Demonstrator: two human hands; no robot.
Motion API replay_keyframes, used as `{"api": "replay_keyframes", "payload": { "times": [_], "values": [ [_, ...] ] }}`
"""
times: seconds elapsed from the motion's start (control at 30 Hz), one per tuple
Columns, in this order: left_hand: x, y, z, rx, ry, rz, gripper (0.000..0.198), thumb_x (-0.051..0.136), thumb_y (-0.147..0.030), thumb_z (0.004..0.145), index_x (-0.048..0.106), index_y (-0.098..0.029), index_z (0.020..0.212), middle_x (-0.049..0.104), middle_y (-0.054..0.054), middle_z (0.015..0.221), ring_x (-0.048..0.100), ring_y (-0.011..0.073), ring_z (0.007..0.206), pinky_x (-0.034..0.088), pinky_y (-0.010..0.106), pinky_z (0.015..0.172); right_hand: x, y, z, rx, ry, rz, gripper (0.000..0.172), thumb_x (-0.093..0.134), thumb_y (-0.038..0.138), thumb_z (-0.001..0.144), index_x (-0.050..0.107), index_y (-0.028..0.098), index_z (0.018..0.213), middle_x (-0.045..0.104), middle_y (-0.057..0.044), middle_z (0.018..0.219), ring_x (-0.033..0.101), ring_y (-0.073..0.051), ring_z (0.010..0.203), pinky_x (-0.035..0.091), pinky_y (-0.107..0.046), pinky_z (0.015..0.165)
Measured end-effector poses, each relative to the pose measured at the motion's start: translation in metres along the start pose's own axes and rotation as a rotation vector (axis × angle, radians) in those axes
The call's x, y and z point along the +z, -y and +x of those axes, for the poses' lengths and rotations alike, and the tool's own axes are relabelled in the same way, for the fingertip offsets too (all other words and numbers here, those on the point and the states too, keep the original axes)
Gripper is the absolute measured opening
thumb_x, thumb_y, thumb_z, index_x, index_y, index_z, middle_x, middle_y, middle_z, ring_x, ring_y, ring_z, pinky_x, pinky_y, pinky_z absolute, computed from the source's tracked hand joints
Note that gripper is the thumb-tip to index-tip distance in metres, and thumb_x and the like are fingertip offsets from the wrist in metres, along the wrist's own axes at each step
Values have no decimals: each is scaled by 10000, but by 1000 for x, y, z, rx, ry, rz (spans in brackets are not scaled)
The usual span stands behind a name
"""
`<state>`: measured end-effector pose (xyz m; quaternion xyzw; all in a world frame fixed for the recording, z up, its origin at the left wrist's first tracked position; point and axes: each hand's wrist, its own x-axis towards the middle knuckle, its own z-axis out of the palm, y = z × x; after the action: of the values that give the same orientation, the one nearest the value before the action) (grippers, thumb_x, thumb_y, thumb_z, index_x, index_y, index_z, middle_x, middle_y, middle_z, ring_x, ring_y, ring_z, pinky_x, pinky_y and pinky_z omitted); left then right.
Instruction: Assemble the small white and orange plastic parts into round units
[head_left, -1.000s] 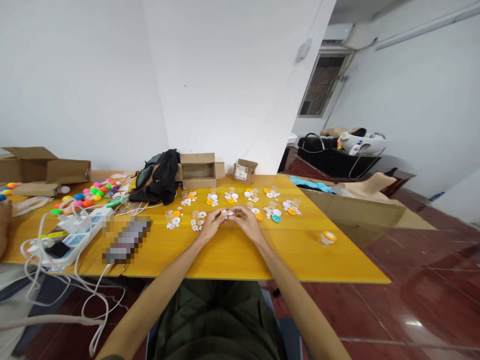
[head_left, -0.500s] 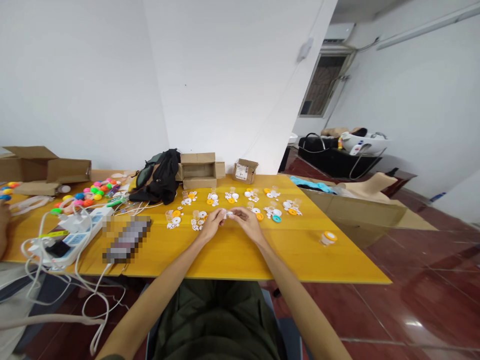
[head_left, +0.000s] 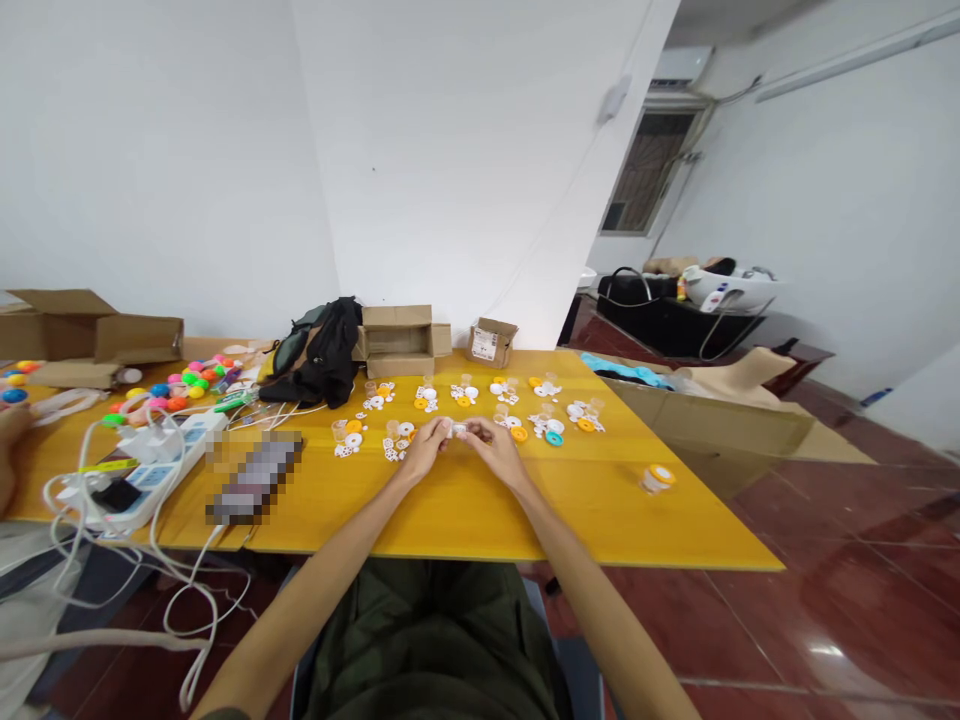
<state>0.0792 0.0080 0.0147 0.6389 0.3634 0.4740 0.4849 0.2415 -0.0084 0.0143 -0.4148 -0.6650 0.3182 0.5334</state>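
Between my fingertips is a small white piece with dark marks point(head_left: 457, 430), too small to name further. My left hand point(head_left: 426, 449) pinches it from the left, and my right hand point(head_left: 492, 447) closes on its right side. Both hands hover just above the yellow table point(head_left: 465, 515). Around them lie several groups of clear plastic cups, white discs, orange rings and small white pieces with holes. Near my right hand are an orange ring point(head_left: 519, 434) and a teal ring point(head_left: 554, 439). A clear cup point(head_left: 391, 430) stands by my left hand.
At right stands an orange-lidded cup point(head_left: 658, 478). To the left are a blurred-out phone point(head_left: 255, 480), a white power strip point(head_left: 161, 475) with cables, and colourful balls point(head_left: 196, 381). A black backpack point(head_left: 319, 355) and cardboard boxes point(head_left: 397, 340) line the wall. Another person's hand point(head_left: 10, 430) shows far left.
My hands stay in nearly the same place; the right fingers have shifted slightly around the white piece, which shows a little more. The other person's hand at far left has moved further into view.
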Motion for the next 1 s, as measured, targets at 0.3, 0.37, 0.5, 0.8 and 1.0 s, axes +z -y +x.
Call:
{"api": "replay_keyframes", "payload": {
  "times": [0.3,0.37,0.5,0.8,1.0],
  "values": [
    [0,1,1,14,0,10,454,548,-617,878,564,-188,733,452,-47,595,423,128,583,366,258,598,3,-4,-1,-2,1,-7,315,678,534,762,608,233,826,620,18,703,567,-168,644,479,-284,619],
    [0,1,1,10,0,10,455,546,-621,876,573,-187,744,449,-47,596,420,129,584,364,260,599,5,-4,-1,-20,-3,13,320,688,528,756,601,236,854,621,17,735,565,-165,658,487,-285,635],
    [0,0,0,10,7,7,450,560,-623,864,590,-185,766,453,-47,602,433,132,590,379,262,606,4,-6,-1,2,23,-16,294,636,525,799,593,235,784,574,26,660,520,-158,600,458,-280,582],
    [2,-1,0,5,4,14,465,543,-645,850,545,-198,723,438,-52,588,411,127,570,355,262,589,2,-6,0,-108,-24,-64,197,676,418,791,656,242,876,687,-32,852,613,-199,733,524,-325,707],
    [2,-1,0,-2,1,16,486,537,-661,849,514,-202,694,429,-55,579,408,123,561,352,263,583,1,-2,-1,-114,-21,-79,180,664,407,795,667,240,861,692,-33,839,619,-197,729,530,-323,698]
  ]
}}
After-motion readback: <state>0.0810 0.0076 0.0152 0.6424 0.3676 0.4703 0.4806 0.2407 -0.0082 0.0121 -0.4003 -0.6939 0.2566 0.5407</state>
